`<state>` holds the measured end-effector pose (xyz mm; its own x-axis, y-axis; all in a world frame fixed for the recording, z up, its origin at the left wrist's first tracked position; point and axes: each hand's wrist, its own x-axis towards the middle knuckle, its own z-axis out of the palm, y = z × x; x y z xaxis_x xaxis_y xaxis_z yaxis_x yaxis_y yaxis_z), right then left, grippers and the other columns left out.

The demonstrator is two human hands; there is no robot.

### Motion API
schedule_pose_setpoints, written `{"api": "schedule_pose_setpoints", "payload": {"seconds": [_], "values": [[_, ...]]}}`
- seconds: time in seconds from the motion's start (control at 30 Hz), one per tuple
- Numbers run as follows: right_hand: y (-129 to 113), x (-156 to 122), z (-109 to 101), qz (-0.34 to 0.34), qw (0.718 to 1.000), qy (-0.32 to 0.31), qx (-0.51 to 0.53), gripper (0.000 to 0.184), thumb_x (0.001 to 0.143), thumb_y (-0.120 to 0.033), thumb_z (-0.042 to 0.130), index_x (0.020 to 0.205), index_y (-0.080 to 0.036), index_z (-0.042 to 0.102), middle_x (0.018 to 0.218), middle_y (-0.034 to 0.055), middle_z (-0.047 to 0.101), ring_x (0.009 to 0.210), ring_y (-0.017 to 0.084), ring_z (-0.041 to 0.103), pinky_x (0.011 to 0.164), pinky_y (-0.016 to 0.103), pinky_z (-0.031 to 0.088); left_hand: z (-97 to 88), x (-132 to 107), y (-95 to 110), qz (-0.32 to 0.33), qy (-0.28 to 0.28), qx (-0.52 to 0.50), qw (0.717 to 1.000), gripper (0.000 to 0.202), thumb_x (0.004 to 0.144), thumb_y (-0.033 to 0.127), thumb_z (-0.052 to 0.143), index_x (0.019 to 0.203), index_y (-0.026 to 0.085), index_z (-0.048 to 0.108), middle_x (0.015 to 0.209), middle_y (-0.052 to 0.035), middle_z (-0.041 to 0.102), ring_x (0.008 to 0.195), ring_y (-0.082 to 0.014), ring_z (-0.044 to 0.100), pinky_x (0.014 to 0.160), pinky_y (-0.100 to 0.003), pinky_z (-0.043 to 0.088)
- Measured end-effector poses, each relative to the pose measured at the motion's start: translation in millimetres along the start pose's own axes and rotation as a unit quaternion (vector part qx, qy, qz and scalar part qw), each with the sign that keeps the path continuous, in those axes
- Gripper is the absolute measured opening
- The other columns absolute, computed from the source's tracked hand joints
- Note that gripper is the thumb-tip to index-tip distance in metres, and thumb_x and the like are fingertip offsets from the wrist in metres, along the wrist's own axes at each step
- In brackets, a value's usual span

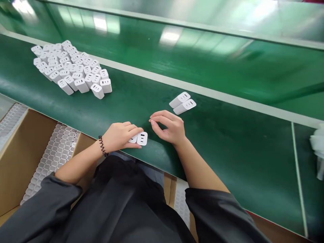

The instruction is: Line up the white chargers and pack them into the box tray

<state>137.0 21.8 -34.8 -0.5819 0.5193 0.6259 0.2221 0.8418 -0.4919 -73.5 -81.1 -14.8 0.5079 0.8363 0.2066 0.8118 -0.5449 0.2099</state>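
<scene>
My left hand [120, 135] rests on the near edge of the green belt [227, 141], its fingers closed over two small white charger blocks [139, 138] with slotted faces. A black coil band circles that wrist. My right hand [167, 126] hovers just right of them, fingers curled and apart, with nothing in it. Two more white charger blocks [182, 102] lie side by side on the belt a little beyond my right hand.
A large heap of several white charger blocks [71, 69] sits at the belt's far left. Cardboard boxes [22, 158] holding grey cell trays [54, 153] stand below the belt at left. White material [318, 148] shows at the right edge.
</scene>
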Motion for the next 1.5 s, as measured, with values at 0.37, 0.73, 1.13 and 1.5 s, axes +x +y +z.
{"api": "schedule_pose_setpoints", "payload": {"seconds": [0.37,0.73,1.13,1.5], "values": [[-10.4,3.3,-15.5,0.027,0.953,-0.292,0.081,0.072,0.079,-0.065,0.072,0.13,-0.018,0.055,0.097,0.0049,0.069,0.077,0.017,0.064,0.067,0.028,0.049,-14.1,-27.4,-17.5,-0.061,0.05,-0.26,0.962,0.099,0.075,0.057,0.08,0.153,0.023,0.03,0.151,-0.0185,0.044,0.137,-0.032,0.047,0.109,-0.048,0.047],[-13.9,0.9,-1.0,-0.055,0.963,-0.264,0.014,0.045,0.089,-0.057,0.064,0.108,-0.017,0.066,0.079,0.0037,0.068,0.068,0.016,0.058,0.063,0.029,0.04,2.9,-30.8,-22.7,-0.124,0.031,-0.286,0.95,0.045,0.081,0.042,0.079,0.118,0.021,0.064,0.11,-0.0061,0.072,0.097,-0.0189,0.063,0.081,-0.03,0.053],[-13.3,-0.6,1.7,-0.055,0.964,-0.261,0.022,0.043,0.089,-0.056,0.064,0.108,-0.017,0.065,0.079,0.0032,0.067,0.067,0.016,0.057,0.063,0.03,0.04,5.0,-31.2,-21.3,-0.126,0.045,-0.303,0.943,0.042,0.081,0.043,0.079,0.115,0.023,0.067,0.109,-0.0062,0.072,0.097,-0.0198,0.063,0.08,-0.031,0.054],[-12.4,-1.6,1.4,-0.052,0.964,-0.261,0.024,0.043,0.088,-0.056,0.064,0.108,-0.017,0.065,0.079,0.0032,0.067,0.068,0.016,0.058,0.063,0.03,0.04,3.7,-30.1,-20.9,-0.134,0.035,-0.297,0.945,0.043,0.081,0.042,0.079,0.115,0.021,0.066,0.109,-0.0068,0.072,0.098,-0.0199,0.063,0.083,-0.033,0.054]]}}
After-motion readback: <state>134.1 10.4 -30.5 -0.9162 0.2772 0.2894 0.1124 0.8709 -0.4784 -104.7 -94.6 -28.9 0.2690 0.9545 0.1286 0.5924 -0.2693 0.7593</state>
